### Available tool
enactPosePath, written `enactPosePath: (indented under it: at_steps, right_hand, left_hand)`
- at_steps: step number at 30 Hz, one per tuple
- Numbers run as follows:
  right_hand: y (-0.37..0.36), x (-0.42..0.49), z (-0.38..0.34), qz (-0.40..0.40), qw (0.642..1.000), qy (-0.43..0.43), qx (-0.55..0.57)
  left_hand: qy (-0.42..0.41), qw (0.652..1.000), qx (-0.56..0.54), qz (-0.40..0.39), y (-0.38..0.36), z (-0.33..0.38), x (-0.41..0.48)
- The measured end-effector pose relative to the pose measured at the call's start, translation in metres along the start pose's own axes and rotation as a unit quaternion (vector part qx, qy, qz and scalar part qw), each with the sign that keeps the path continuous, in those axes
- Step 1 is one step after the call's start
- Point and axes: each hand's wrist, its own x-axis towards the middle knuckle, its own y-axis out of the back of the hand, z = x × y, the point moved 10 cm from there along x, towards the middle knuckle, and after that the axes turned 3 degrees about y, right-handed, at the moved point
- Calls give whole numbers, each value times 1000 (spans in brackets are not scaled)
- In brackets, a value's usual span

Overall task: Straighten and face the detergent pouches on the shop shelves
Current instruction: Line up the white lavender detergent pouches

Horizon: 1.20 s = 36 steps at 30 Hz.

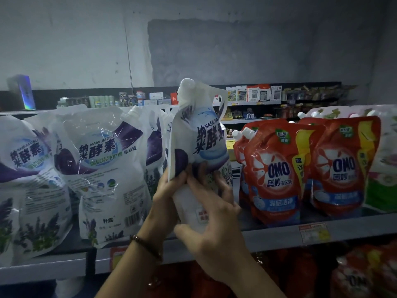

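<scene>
Hands (193,203) around white pouch (199,136)

Open gap between white pouches (107,168) and red pouches (277,173).

Lavender pouches (103,168) left of OMO pouches (277,168)

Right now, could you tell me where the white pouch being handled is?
In the head view, the white pouch is centre frame, gripped by the left hand and right hand, between the white pouches and red OMO pouches.
</scene>
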Motion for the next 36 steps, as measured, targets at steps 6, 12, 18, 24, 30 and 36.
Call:
enactPosePath:
  at_steps: [6, 12, 18, 24, 30, 36]
  right_hand:
    - [-20, -3, 14, -30, 999, -32, 0]
    - [-25, -2, 26, -34, 999, -29, 3]
    - [-20, -4, 33, -4, 1000, -10, 7]
    - [18, -13, 61, 145, 989, 6, 39]
    - [27, -4, 98, 170, 978, -75, 99]
    - [6, 19, 113, 30, 949, -127, 288]
  left_hand:
    - [20, 1000, 6, 11, 11, -10, 11]
    - [9, 998, 49, 22, 19, -12, 17]
    - [0, 993, 115, 12, 21, -11, 20]
    - [-77, 946, 302, 94, 29, -4, 5]
    - [-75, 919, 359, 144, 28, -16, -18]
    - [-102, 905, 386, 146, 23, -1, -23]
